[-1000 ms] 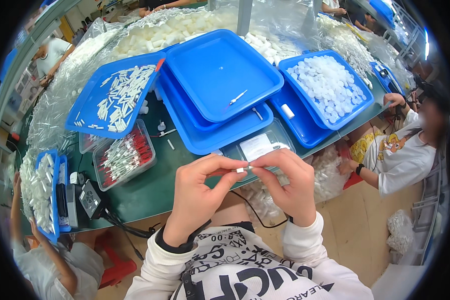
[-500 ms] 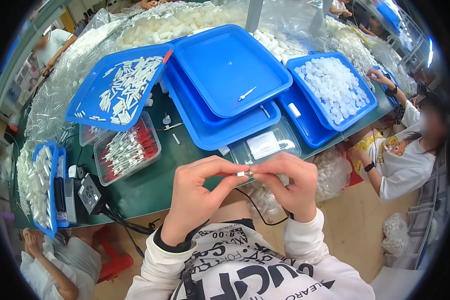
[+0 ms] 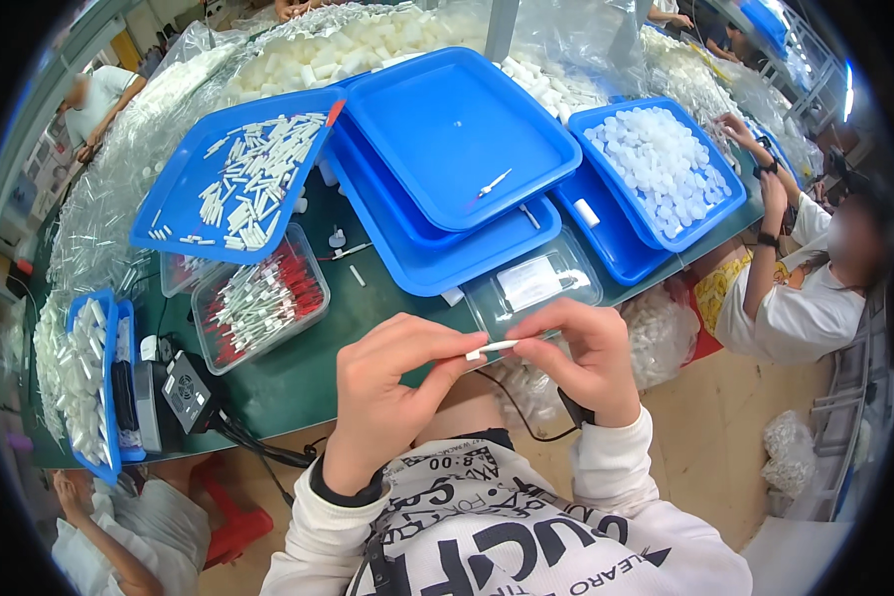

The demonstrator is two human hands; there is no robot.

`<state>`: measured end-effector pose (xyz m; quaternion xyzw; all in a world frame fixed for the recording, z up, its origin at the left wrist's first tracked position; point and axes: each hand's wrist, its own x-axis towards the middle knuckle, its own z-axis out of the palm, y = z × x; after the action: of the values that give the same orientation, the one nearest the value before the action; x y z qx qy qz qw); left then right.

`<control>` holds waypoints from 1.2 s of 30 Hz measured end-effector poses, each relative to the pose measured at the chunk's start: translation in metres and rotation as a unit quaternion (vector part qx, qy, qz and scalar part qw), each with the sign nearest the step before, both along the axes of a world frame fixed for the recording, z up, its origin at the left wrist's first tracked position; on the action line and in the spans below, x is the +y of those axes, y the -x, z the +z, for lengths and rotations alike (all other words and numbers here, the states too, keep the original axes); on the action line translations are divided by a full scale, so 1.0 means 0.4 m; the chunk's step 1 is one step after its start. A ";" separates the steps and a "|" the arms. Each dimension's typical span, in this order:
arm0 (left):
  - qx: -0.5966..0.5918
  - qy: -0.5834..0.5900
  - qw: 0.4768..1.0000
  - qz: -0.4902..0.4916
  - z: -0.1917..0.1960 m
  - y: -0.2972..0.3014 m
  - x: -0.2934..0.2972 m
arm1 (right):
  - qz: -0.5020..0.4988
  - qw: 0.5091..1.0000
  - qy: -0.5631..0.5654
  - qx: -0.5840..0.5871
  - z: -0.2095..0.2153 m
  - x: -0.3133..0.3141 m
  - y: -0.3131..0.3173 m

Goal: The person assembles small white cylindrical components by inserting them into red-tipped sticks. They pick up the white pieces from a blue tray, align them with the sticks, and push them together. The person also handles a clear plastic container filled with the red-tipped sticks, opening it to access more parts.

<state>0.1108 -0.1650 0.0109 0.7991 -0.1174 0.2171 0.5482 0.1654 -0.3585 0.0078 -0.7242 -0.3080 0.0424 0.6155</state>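
Observation:
Between my two hands, in front of my body and just past the table's near edge, is a slim white stick [image 3: 497, 347] with a small white block-like piece at its left end. My left hand [image 3: 392, 387] pinches the left end between thumb and fingertips. The fingertips of my right hand [image 3: 588, 360] are closed on the other end. Beyond them on the table sits a transparent lidded box [image 3: 578, 266] with a white label. To the left, a transparent tub [image 3: 313, 316] holds many white sticks with red parts.
A stack of blue trays [image 3: 556, 119] fills the middle, the top one bearing one small stick. Left is a blue tray [image 3: 184, 164] of short white tubes; right, a blue tray [image 3: 730, 204] of translucent discs. A black device [image 3: 186, 392] with cables stands left. Co-workers sit on both sides.
My hands have drawn slightly apart, and more of the white stick shows between them. The co-worker on the right has raised an arm toward the table.

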 end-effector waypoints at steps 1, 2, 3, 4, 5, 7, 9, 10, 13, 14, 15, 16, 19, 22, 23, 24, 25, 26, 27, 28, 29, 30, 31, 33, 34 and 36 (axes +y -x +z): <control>0.006 -0.004 1.000 -0.003 -0.004 -0.001 0.002 | -0.002 1.000 -0.010 0.022 -0.004 0.002 0.004; 0.020 0.007 1.000 -0.007 -0.007 0.004 0.003 | -0.004 0.999 -0.021 0.044 -0.008 0.005 0.011; 0.031 0.017 0.999 -0.010 -0.010 0.005 0.001 | -0.005 0.998 -0.031 0.063 -0.010 0.007 0.012; 0.041 0.028 0.999 -0.013 -0.010 0.006 0.002 | -0.002 0.997 -0.036 0.064 -0.012 0.011 0.012; 0.043 0.022 0.999 -0.014 -0.009 0.004 0.004 | 0.000 0.997 -0.040 0.065 -0.015 0.017 0.012; 0.051 0.018 0.998 -0.019 -0.009 0.004 0.002 | 0.003 0.999 -0.026 0.046 -0.017 0.026 0.012; 0.032 -0.017 0.999 -0.025 -0.021 -0.006 0.013 | 0.007 1.000 0.002 0.003 -0.017 0.041 0.003; 0.023 -0.035 0.999 -0.027 -0.025 -0.011 0.021 | 0.001 1.000 0.006 0.011 -0.018 0.045 -0.005; 0.048 -0.053 0.997 0.035 0.013 -0.014 0.048 | -0.034 0.998 0.039 0.021 0.003 0.054 -0.049; 0.035 -0.117 0.990 0.069 0.010 -0.012 0.080 | -0.053 0.998 0.020 0.016 -0.003 0.053 -0.080; 0.033 -0.118 0.982 0.140 0.018 -0.008 0.103 | -0.078 0.996 0.036 0.009 0.000 0.056 -0.116; 0.040 -0.158 0.970 0.182 0.012 -0.005 0.144 | -0.096 0.993 0.050 -0.037 -0.004 0.054 -0.156; 0.089 -0.244 0.923 0.282 -0.010 0.006 0.255 | -0.146 0.974 0.127 -0.117 -0.012 0.072 -0.271; 0.104 -0.282 0.900 0.315 -0.048 0.001 0.305 | -0.136 0.949 0.219 -0.184 -0.034 0.091 -0.343; 0.114 -0.295 0.891 0.327 -0.058 -0.005 0.313 | -0.130 0.934 0.256 -0.210 -0.043 0.094 -0.363; 0.064 -0.339 0.878 0.332 -0.072 -0.013 0.322 | -0.119 0.922 0.291 -0.226 -0.048 0.096 -0.379; 0.071 -0.333 0.879 0.333 -0.078 -0.013 0.326 | -0.141 0.912 0.289 -0.254 -0.054 0.098 -0.382; 0.078 -0.327 0.881 0.333 -0.079 -0.013 0.326 | -0.164 0.901 0.287 -0.281 -0.056 0.100 -0.384; 0.086 -0.322 0.881 0.335 -0.080 -0.015 0.328 | -0.184 0.890 0.283 -0.307 -0.053 0.111 -0.385; 0.088 -0.321 0.880 0.340 -0.084 -0.016 0.329 | -0.189 0.899 0.270 -0.289 -0.045 0.118 -0.380; 0.091 -0.320 0.878 0.345 -0.090 -0.013 0.329 | -0.194 0.908 0.256 -0.270 -0.031 0.123 -0.368; 0.091 -0.318 0.877 0.349 -0.095 -0.015 0.329 | -0.201 0.915 0.243 -0.252 -0.007 0.134 -0.359; 0.086 -0.311 0.877 0.356 -0.093 -0.013 0.329 | -0.173 0.919 0.232 -0.267 0.018 0.151 -0.352; 0.076 -0.292 0.881 0.365 -0.085 -0.012 0.321 | -0.119 0.923 0.214 -0.297 0.074 0.198 -0.333; 0.062 -0.297 0.877 0.372 -0.077 -0.012 0.313 | -0.087 0.927 0.205 -0.302 0.094 0.233 -0.327; 0.060 -0.292 0.878 0.375 -0.067 -0.013 0.309 | -0.015 0.938 0.185 -0.294 0.121 0.327 -0.330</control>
<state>0.1158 -0.0415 -0.0158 0.9185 0.1664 0.3139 0.1736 0.2974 -0.2277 0.0561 -0.8100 -0.4510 -0.1260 0.3531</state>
